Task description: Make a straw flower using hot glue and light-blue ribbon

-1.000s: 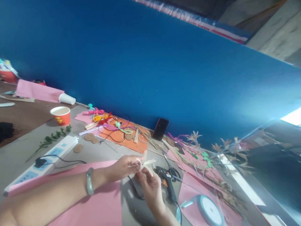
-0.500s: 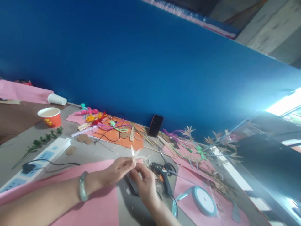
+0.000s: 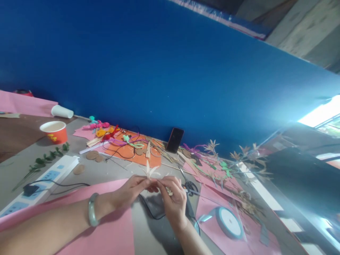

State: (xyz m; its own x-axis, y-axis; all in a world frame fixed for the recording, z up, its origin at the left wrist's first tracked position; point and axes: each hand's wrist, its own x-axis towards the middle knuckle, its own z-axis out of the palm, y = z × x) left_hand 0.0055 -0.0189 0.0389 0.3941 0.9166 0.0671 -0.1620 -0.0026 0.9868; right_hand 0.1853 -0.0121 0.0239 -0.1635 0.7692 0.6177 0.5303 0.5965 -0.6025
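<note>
A small pale flower-like piece (image 3: 149, 170) with pointed petals stands up between my fingertips. My left hand (image 3: 138, 186), with a pale green bangle (image 3: 92, 209) on its wrist, pinches it from the left. The fingers of my right hand (image 3: 172, 194) are closed at its base, touching my left fingertips. The base itself is hidden by the fingers. Black-handled scissors (image 3: 190, 187) lie just beyond my right hand, and a black cable runs below it.
On the left are a white power strip (image 3: 50, 177), a green leafy sprig (image 3: 42, 161) and a red paper cup (image 3: 54, 132). A phone (image 3: 175, 140) leans against the blue wall. Teal ribbon roll (image 3: 230, 222) and dried-flower stems (image 3: 245, 156) lie to the right.
My right hand has shifted right and up and turned, now covering most of the glue gun. The pale flower-like piece has tilted more upright, its petals spread more visibly.
</note>
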